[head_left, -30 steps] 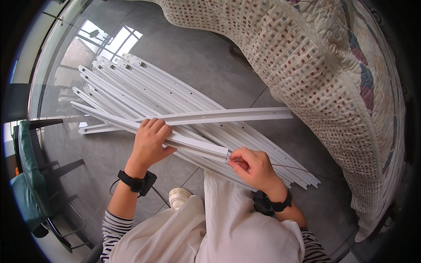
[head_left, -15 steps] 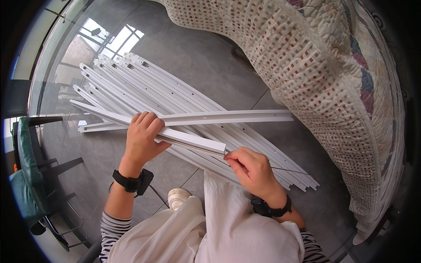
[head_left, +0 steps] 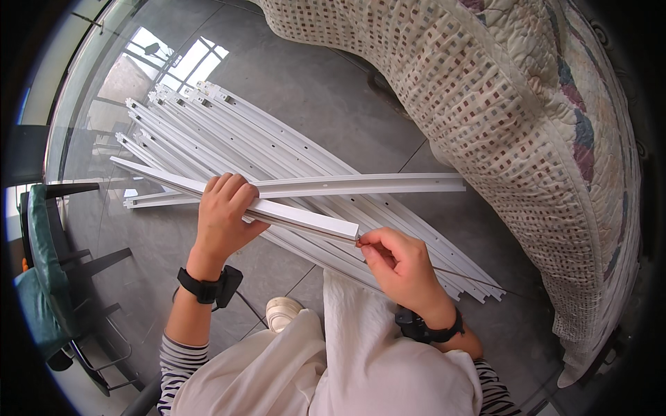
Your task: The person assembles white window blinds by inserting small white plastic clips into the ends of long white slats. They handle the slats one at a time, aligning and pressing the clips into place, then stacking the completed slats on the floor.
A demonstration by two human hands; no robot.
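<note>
My left hand is wrapped round a long white rail with a slot along its side, held slantwise above the floor. At the rail's near right end, my right hand is closed, thumb and index finger pinching at the opening. A thin, dark, wire-like strip sticks out to the right past this hand. The part between the fingers is too small to make out fully. Under the held rail, another white rail lies crosswise on a stack of similar white rails.
Grey tiles make up the floor. On the right, a patterned quilted cover drapes over something large. A chair with green cloth stands at the left. My shoe is near the lower middle, below the stack.
The thin strip reaches slightly farther right and lower beyond my right hand. Both hands and the held rail have barely shifted.
</note>
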